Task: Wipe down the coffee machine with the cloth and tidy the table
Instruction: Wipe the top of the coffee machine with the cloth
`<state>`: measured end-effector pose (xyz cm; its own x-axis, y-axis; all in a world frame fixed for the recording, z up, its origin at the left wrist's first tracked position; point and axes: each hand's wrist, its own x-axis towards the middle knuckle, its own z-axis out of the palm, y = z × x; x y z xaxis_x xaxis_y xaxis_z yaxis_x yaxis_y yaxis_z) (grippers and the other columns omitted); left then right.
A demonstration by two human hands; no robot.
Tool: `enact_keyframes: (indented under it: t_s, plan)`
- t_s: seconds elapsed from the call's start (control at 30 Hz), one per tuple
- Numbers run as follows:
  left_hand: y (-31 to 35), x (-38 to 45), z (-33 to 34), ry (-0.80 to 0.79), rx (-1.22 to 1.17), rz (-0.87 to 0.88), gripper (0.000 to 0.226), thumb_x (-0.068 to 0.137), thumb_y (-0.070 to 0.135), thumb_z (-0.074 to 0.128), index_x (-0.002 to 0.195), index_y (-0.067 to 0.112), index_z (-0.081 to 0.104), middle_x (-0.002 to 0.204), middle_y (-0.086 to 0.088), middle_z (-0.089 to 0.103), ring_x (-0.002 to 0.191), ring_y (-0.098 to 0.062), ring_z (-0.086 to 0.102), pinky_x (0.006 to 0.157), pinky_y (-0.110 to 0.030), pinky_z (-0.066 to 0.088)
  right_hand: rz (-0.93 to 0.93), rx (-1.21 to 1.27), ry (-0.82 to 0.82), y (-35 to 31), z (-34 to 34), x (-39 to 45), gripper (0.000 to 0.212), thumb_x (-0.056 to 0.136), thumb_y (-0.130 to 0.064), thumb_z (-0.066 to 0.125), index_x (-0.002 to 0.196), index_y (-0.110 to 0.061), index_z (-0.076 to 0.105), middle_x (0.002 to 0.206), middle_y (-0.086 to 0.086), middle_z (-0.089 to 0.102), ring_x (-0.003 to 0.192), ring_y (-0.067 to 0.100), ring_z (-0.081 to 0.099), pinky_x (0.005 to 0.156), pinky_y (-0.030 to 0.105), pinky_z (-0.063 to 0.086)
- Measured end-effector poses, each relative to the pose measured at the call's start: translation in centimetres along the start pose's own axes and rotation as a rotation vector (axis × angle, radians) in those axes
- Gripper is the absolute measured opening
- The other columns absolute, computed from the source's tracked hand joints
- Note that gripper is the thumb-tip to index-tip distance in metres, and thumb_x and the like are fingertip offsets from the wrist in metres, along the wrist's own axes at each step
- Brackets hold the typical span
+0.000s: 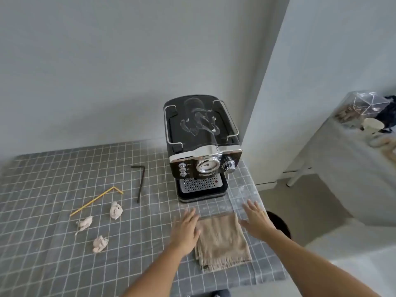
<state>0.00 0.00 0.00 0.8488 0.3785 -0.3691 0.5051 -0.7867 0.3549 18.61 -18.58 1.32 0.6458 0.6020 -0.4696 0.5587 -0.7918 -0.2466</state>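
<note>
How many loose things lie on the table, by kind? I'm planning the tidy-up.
Crumpled tissues: 3
Bent straws: 2, one yellow, one black
Folded cloth: 1
Total: 6

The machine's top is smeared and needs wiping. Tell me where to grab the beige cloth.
Pinch the folded beige cloth at its far edge, from above. It lies flat between the left hand and right hand, and that edge is nearest the coffee machine.
</note>
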Motion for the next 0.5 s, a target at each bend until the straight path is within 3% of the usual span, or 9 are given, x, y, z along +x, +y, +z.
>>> enact_keyframes:
  t_s: [0.1,0.23,0.33,0.4,0.5]
  plan:
    - [0.6,0.1,1.8,0.036,0.027,-0.001,0.054,0.100,0.034,0.041,0.150,0.025,0.027,0.161,0.007,0.018,0.151,-0.014,0.010,0.123,-0.044,0.009,-0.037,-0.012,0.085,-0.2,3.3,-1.0,0.049,0.096,-0.031,0.056,0.143,-0.019,0.046,0.160,0.003,0.030,0.152,0.027,0.015,0.124,0.038,0.011]
    - [1.3,-0.2,2.3,0.158,0.005,-0.022,0.042,0.095,0.027,0.052,0.137,0.028,0.048,0.141,0.013,0.051,0.136,-0.012,0.041,0.118,-0.034,0.024,0.037,0.149,0.268,-0.9,5.3,-2.2,0.023,0.088,-0.013,0.067,0.110,-0.017,0.073,0.136,-0.001,0.061,0.137,0.029,0.041,0.112,0.039,0.035]
    - [2.1,0.0,1.9,0.234,-0.047,-0.017,0.026,0.094,0.020,0.053,0.119,0.025,0.060,0.119,0.011,0.064,0.115,-0.015,0.056,0.108,-0.030,0.034,0.048,0.212,0.318,-1.2,5.4,-2.5,0.013,0.081,-0.003,0.068,0.079,-0.015,0.072,0.105,-0.001,0.073,0.115,0.029,0.054,0.093,0.036,0.043]
    - [2.4,0.2,1.8,0.265,-0.110,-0.022,0.029,0.094,0.018,0.054,0.122,0.022,0.062,0.113,0.008,0.067,0.108,-0.016,0.060,0.103,-0.032,0.041,0.009,0.289,0.336,-1.4,5.5,-2.8,0.019,0.080,0.001,0.062,0.067,-0.013,0.060,0.088,0.001,0.070,0.103,0.030,0.055,0.082,0.035,0.044]
    - [2.3,-0.2,1.3,0.307,-0.240,0.014,0.030,0.096,0.020,0.054,0.124,0.019,0.064,0.099,0.007,0.062,0.095,-0.015,0.061,0.089,-0.031,0.051,-0.045,0.455,0.405,-2.0,4.7,-3.9,0.010,0.085,0.002,0.060,0.077,-0.005,0.060,0.089,0.003,0.066,0.093,0.024,0.056,0.072,0.026,0.043]
